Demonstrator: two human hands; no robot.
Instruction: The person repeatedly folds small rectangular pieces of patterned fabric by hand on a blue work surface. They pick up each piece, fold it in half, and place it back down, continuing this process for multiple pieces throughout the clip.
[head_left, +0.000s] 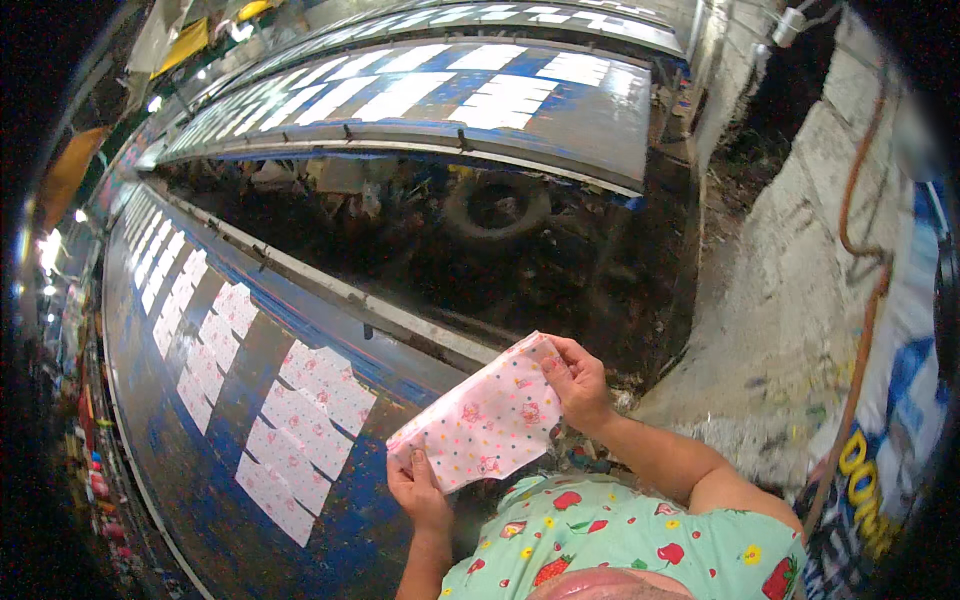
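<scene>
A stack of pink fabric pieces (487, 420), printed with small cartoon figures and colored dots, is held in front of my body. My left hand (421, 487) pinches its lower left corner, thumb on top. At the upper right end, my right hand (581, 382) grips it with the thumb on the printed face. Beyond my left hand, similar printed pieces (307, 427) lie flat in rows on a long blue-stained printing table (360, 517). The undersides of the stack and the fingers beneath it are hidden.
A metal rail (337, 285) edges the near table. Across a dark gap with a tire (499, 210) stands another long table (600, 142) bearing white pieces (506, 101). A rough concrete wall (772, 300) with an orange-brown hose (862, 337) rises at the right.
</scene>
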